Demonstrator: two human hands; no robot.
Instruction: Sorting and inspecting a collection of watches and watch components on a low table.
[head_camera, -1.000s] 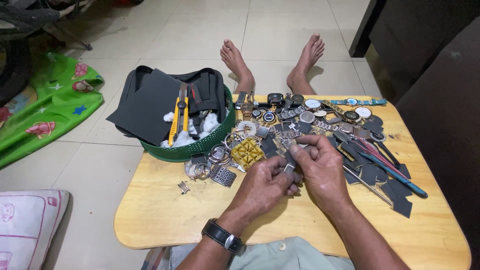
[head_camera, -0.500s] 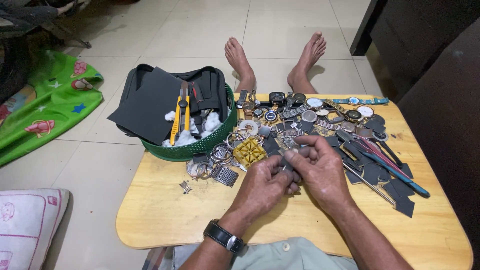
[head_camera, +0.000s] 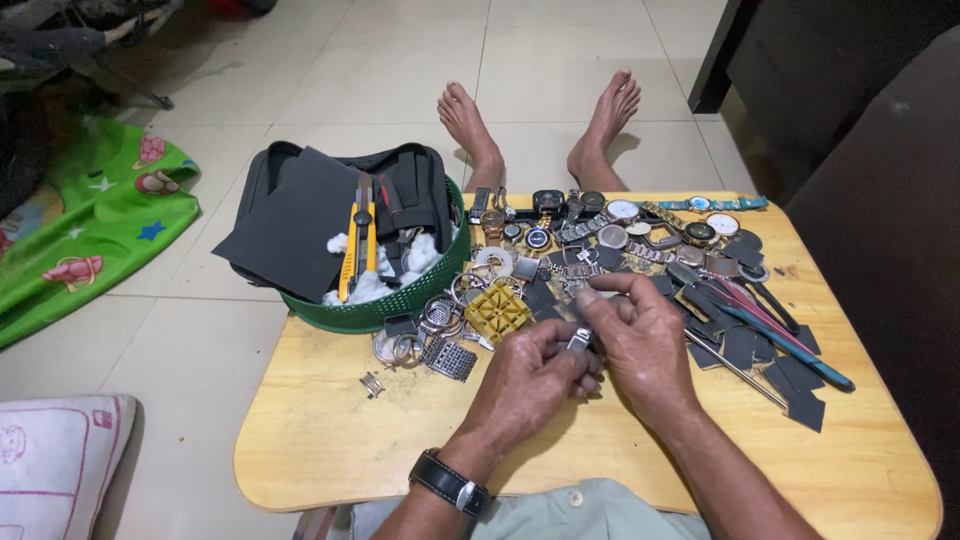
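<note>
Metal watch part (head_camera: 579, 339) pinched between left hand (head_camera: 527, 378) and right hand (head_camera: 645, 345).

Small silver metal piece (head_camera: 578, 339) in the grip; yellow gridded plastic block (head_camera: 497, 310) just left, round green plastic basket (head_camera: 370, 312) beyond, pale wooden table (head_camera: 330, 430) beneath

thing: small silver metal watch piece (head_camera: 579, 340), rectangular and shiny
state: pinched between the fingers of the left hand (head_camera: 530, 375) and the right hand (head_camera: 640, 345)
pose: mostly covered by fingers, only a short bright end showing; its tilt cannot be told
place: above the pale wooden table (head_camera: 330, 440), just toward the person from the yellow square plastic holder block (head_camera: 497, 311), near the middle of the tabletop
</note>
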